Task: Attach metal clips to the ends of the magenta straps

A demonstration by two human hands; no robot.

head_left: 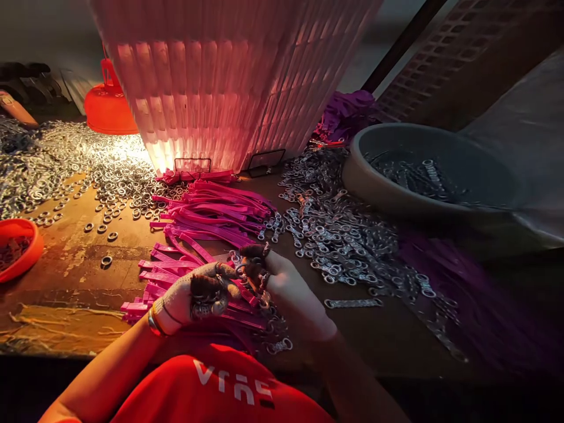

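the two hands meet over the near middle of the worktop [106,294], just above the pink straps [220,205]. the left hand [176,302] is curled, palm partly up, its fingers bent in with little gap to the thumb; the right hand [293,288] comes in from the right, fingers bent and tips close to the left hand's. a small shiny metal piece [240,268] shows where the fingertips meet. dark coverings on the fingers hide the grip, so i cannot tell which hand bears the piece, or whether a strap is pinched with it. bringing both sets of fingertips together looks like a way to steady something small for fine work.

the straps lie in a loose fan, many ends pointing left, probably so that single ones are easy to pick up. loose metal rings [127,197] are heaped far left under the red lamp [110,108], whose light seems meant for the small parts. metal-ended strips [352,235] are piled to the right, beside the large bowl [396,197], which has more of them inside; that side may be for collecting. a red bowl [35,252] sits at the left edge. the ribbed panel [211,88] stands at the far middle, perhaps as a screen against glare.
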